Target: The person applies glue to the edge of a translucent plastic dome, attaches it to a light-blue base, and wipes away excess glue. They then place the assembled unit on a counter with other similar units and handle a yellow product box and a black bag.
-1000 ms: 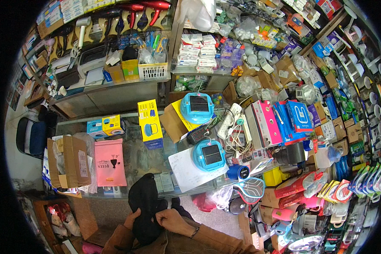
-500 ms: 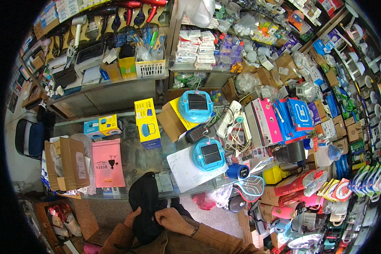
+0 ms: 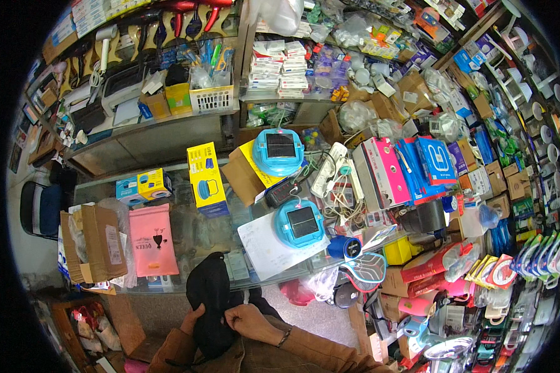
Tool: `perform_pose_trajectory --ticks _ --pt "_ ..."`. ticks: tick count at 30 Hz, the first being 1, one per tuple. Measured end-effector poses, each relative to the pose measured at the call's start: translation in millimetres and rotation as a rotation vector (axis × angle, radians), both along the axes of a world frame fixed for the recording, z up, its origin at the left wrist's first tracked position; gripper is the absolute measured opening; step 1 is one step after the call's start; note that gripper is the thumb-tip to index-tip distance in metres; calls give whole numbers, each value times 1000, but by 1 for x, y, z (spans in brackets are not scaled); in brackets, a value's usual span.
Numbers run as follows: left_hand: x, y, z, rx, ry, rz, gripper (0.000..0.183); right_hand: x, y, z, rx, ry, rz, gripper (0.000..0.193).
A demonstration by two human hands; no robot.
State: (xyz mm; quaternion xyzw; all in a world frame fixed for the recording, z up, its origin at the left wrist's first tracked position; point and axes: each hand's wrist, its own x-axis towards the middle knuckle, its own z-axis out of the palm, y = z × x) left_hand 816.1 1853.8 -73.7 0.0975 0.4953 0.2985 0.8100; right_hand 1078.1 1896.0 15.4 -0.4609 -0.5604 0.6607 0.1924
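A long, soft black fabric thing point(image 3: 208, 298) stands upright in front of my body, its top reaching over the near edge of the glass counter. I cannot make out its exact kind. On its left side, my left hand point(image 3: 191, 318) is closed round it, thumb up along the fabric. Against its right side my right hand point(image 3: 255, 324) is curled with fingertips pressed together; whatever they pinch is hidden. Beyond the hands, a blue solar lantern point(image 3: 300, 224) rests on a white sheet of paper point(image 3: 267, 255), and a pink pouch point(image 3: 153, 239) lies to the left.
On the glass counter point(image 3: 199, 239) are an opened cardboard box point(image 3: 99, 242), a yellow-blue carton point(image 3: 206, 180), a second solar lantern point(image 3: 279, 152) and a white power strip point(image 3: 330, 169) with tangled cords. A blue jar point(image 3: 345, 247) sits at the right. Packed shelves stand behind and to the right.
The whole view has shifted slightly, so the counter goods appear a little farther left. Both hands keep nearly the same place and grip at the black fabric thing.
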Motion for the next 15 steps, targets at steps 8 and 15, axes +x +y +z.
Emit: perform_pose_trajectory --ticks 8,15 --pt "7 4 13 -83 -145 106 76 0 -4 -2 49 88 -76 8" --pt "3 9 20 -47 -105 36 73 0 -4 -3 6 31 -47 9"
